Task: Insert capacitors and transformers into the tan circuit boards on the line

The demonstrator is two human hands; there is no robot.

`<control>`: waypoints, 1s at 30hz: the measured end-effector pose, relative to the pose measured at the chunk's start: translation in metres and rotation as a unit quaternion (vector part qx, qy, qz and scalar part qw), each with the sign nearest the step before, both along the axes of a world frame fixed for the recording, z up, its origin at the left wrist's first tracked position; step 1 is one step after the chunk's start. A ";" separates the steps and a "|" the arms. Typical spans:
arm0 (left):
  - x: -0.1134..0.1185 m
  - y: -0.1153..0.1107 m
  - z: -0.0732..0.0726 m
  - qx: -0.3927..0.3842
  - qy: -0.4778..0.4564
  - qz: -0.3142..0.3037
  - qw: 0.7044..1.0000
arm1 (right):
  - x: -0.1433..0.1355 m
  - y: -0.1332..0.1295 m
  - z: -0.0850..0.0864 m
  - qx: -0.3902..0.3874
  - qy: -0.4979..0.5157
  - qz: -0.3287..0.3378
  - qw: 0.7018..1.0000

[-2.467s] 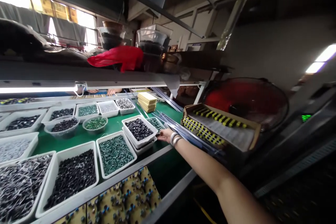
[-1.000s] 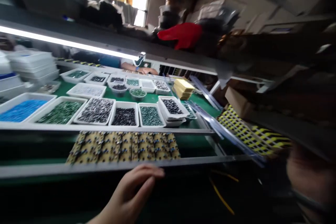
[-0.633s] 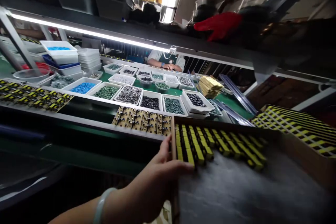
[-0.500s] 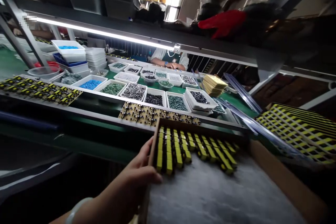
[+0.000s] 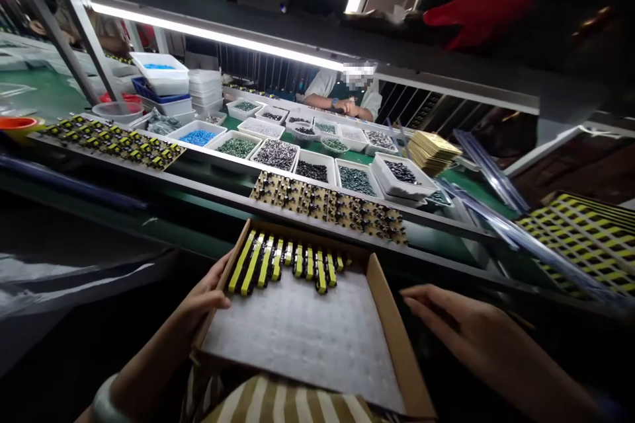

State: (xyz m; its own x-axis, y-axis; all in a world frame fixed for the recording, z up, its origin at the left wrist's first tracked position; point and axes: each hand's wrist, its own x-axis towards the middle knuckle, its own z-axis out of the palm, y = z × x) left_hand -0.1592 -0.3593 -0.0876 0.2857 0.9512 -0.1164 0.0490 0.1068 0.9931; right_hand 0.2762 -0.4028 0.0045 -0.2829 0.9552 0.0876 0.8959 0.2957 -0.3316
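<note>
A shallow cardboard box rests at my lap, tilted toward me, lined with a whitish padded sheet. Rows of small yellow-and-black electronic components fill its far end, longer at the left. My left hand grips the box's left wall, thumb over the rim and fingers hidden outside. To the right of the box, apart from it, my right hand hangs with fingers stretched leftward and nothing visible in them. Just beyond the box, circuit boards studded with dark parts lie along the bench rail.
White trays of small blue, green and black parts cover the bench. More boards with yellow parts lie left. Yellowish boards are stacked at the back right, near clear plastic tubes. A co-worker's hands are across the bench.
The box, held by my left hand, now appears further left and more fully in view. My right hand has come into view at the right. The camera view has shifted.
</note>
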 end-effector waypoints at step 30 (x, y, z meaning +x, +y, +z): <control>0.082 0.031 0.010 0.461 0.566 -0.125 0.672 | -0.155 0.200 -0.012 0.142 0.135 0.165 0.967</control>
State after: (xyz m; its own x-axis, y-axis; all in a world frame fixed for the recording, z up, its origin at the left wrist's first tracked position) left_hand -0.0772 -0.3279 -0.0781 0.6744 0.7071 0.2123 0.7309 -0.6801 -0.0567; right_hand 0.1210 -0.2024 -0.0072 -0.4988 0.7426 0.4469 0.6291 0.6649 -0.4027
